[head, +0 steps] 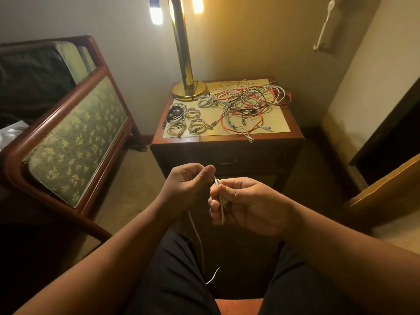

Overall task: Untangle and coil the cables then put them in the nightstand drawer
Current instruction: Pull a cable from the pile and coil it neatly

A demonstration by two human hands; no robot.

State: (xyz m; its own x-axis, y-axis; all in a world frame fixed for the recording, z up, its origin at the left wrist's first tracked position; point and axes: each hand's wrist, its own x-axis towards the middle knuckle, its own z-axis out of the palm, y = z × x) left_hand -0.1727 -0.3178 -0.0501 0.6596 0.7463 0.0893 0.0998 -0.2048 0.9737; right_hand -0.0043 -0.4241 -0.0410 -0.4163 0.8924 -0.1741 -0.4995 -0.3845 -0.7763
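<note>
White cable (221, 201) runs between both hands, held low over the person's lap and short of the nightstand (227, 151). The right hand (247, 205) grips a few folded loops of it, with the fingers curled round the strands and the thumb pressed on top. The left hand (188, 185) has its fingers curled, and the thumb and forefinger pinch the cable at the top of the loops. The loose length drops from under this hand and trails down between the dark trouser legs, its free end curling near the seat edge.

Beyond the hands, the drawer (227, 161) in the nightstand front is closed and sits in shadow. On the pale top of the nightstand, several small coils (186, 119) lie at the left front, most of them pale and one black. Just beside them to the right is a loose tangle (247, 103) of white, red and black cables, with one end hanging over the front edge. A brass lamp (186, 64) stands at the back left corner, its base near the coils.

A wooden-framed seat (75, 137) with green patterned upholstery stands left of the nightstand. A white handset (323, 26) hangs on the wall at upper right.
</note>
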